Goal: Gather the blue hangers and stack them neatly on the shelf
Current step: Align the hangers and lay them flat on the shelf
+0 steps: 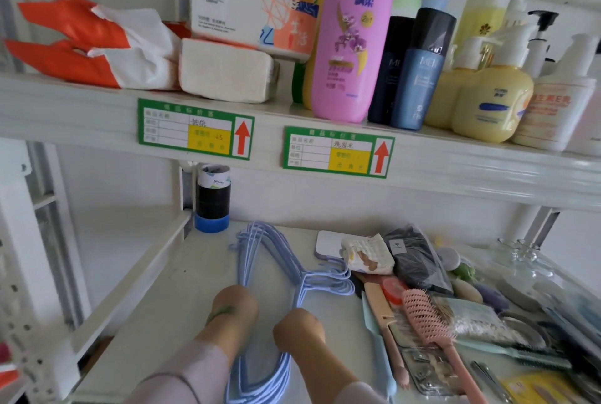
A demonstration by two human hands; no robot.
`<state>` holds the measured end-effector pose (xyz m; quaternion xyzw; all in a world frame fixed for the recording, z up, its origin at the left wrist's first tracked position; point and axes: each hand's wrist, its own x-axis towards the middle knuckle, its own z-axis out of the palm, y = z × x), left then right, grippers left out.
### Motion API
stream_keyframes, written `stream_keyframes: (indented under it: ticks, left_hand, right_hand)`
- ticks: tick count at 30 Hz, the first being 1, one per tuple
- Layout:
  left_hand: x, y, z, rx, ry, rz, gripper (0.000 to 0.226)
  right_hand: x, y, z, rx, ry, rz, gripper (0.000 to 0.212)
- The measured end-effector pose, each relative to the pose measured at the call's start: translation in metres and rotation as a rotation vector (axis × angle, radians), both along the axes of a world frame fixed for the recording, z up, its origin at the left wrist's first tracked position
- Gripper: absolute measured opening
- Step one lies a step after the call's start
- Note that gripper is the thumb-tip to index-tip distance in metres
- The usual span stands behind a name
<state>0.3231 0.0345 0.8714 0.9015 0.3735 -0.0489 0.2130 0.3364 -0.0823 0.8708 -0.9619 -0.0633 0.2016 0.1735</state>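
A bunch of several light blue hangers [260,254] lies stacked on the white lower shelf [156,306], hooks pointing right towards a white pad. My left hand [232,304] rests on the stack's left side, fingers curled down around the wires. My right hand [299,327] grips the stack near the hook necks. The hangers' near ends [260,381] curve out between my wrists at the front edge. My fingertips are hidden from view.
Rolls of tape [213,198] stand at the shelf's back left corner. A pink hairbrush [429,316], combs, a folded cloth [367,255], a dark packet and glassware crowd the right side. The upper shelf [292,130] holds tissue packs and bottles.
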Motion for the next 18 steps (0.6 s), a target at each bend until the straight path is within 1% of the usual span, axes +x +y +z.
stream_keyframes:
  ticks: [6, 11, 14, 15, 16, 17, 18]
  left_hand:
    - [-0.006, -0.002, 0.004, -0.059, 0.034, -0.014, 0.043]
    - [-0.012, 0.001, 0.005, -0.05, 0.038, 0.013, 0.042]
    - [-0.016, 0.0, 0.008, -0.087, 0.07, -0.013, 0.044]
    - [-0.017, -0.001, 0.011, -0.113, 0.088, -0.01, 0.048]
    - [-0.015, -0.001, 0.01, -0.137, 0.087, -0.005, 0.059]
    - [-0.015, -0.002, 0.01, -0.132, 0.079, -0.019, 0.074]
    - [-0.014, -0.003, 0.012, -0.044, 0.068, -0.057, 0.089]
  right_hand:
    - [0.003, 0.0, 0.0, -0.006, 0.022, 0.016, 0.041]
    - [0.0, 0.004, -0.002, -0.022, 0.018, 0.031, 0.04]
    - [0.001, 0.003, -0.002, -0.011, 0.016, 0.023, 0.041]
    - [0.001, 0.002, -0.001, -0.003, 0.016, 0.013, 0.041]
    - [0.001, 0.001, -0.002, 0.007, 0.017, 0.001, 0.041]
    - [0.002, 0.0, -0.003, 0.022, 0.018, -0.008, 0.041]
    - [0.003, -0.001, -0.003, 0.037, 0.016, -0.014, 0.042]
